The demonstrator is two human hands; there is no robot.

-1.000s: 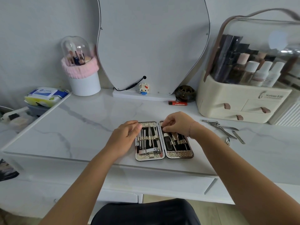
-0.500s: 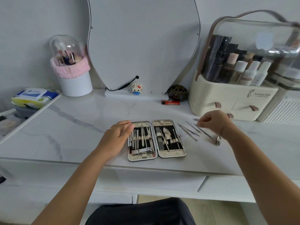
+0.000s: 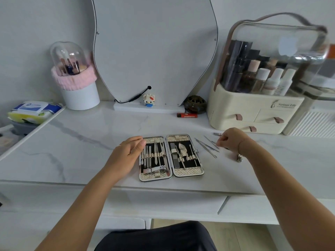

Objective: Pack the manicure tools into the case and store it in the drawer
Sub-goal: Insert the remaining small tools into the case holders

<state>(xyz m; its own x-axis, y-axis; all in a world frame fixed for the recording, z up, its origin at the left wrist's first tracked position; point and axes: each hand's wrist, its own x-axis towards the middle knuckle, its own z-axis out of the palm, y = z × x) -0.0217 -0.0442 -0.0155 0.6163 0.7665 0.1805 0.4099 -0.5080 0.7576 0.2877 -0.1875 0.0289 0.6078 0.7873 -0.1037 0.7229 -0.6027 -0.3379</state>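
While the manicure case [image 3: 188,173] lies spread flat near the front edge of the desk [image 3: 72,142], both of its rounded-rectangle halves face up. They are chrome-rimmed, with pale gold woven-look trim around a black lining. Slim steel tools sit under elastic loops in each half, and a nail clipper lies crosswise at the bottom of the left one. The desk is glossy and white, stone-patterned with thin grey veins.

Taking the case as the centre of the dial, the left grip [image 3: 129,153] sits at 9 o'clock. It is relaxed and apart, fingers nearly straight, their tips resting on the case's upper left rim, holding nothing. The right grip [image 3: 233,141], at 2 o'clock, has its fingers curled in, tips bunched over the far end of the loose tools [image 3: 206,147]. These are thin, needle-like steel rods fanned on the desk just beside the case's right half. Whether those fingertips actually pinch a rod, I cannot tell. A small metal piece [image 3: 239,158] lies by that wrist.

At 12 o'clock stands a wavy-edged mirror [image 3: 154,51]. At 1 o'clock is a cream plastic organiser [image 3: 253,109] with a clear domed lid and brown tab pulls. Its script reads roughly "Serious Life", and the finer print below is illegible. At 10 o'clock is a white tub [image 3: 80,98] with a fluffy pink band and a clear dome. Beyond it, a blue-and-yellow wipes pack [image 3: 34,111] has a label too blurred to read.
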